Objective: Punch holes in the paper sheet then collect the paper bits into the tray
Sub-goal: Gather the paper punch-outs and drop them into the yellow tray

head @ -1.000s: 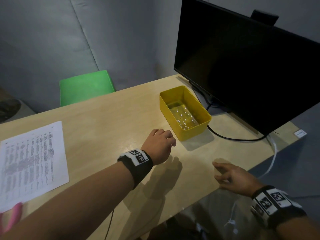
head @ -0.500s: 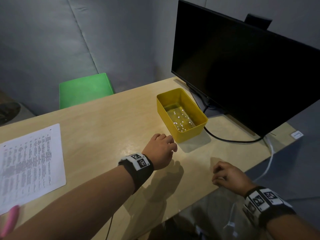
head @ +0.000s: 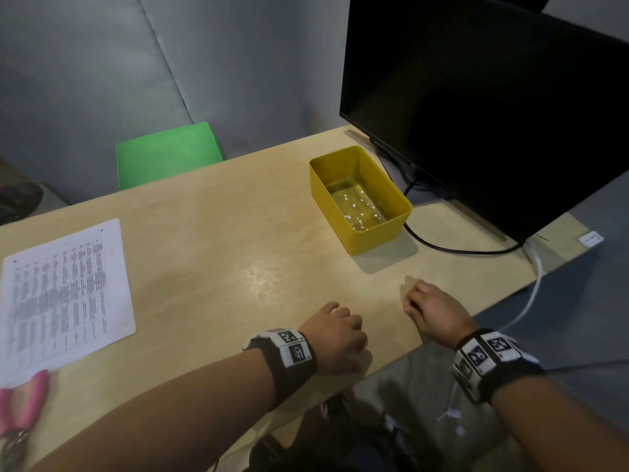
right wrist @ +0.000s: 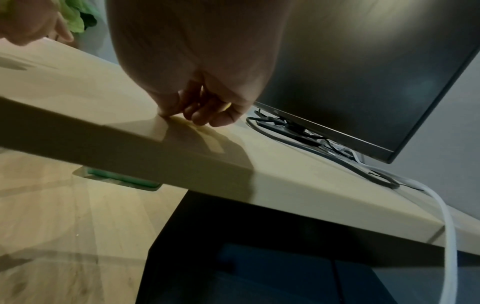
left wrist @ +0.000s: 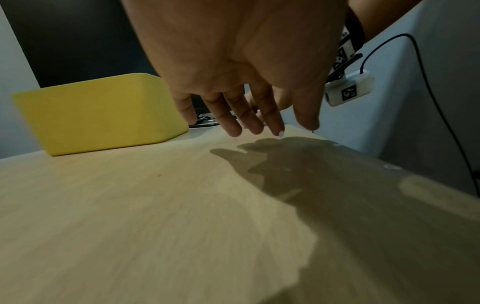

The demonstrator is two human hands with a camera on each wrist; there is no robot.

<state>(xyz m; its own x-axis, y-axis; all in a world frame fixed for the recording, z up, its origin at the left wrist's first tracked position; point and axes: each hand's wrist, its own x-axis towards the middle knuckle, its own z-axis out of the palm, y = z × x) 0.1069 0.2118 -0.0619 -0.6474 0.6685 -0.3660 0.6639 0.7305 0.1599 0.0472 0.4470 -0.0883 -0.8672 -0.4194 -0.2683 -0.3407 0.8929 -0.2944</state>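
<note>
Fingers of the right hand (head: 439, 313) curl inward at the near edge of the wooden desk (head: 221, 253), tips bunched as if pinching; whether they hold a paper bit cannot be told. The left hand (head: 335, 337) hovers just to its left, fingers relaxed and pointing down, holding nothing. Farther away, toward the right, stands the yellow tray (head: 377, 233), with white paper bits (head: 357, 207) scattered on its floor. The printed paper sheet (head: 64, 294) lies at the far left, a pink-handled punch (head: 25, 396) at its near corner. Likely step: gathering stray bits. To do it well, sweep them toward the cupped hand, pinch gently, and release low inside the tray.
</note>
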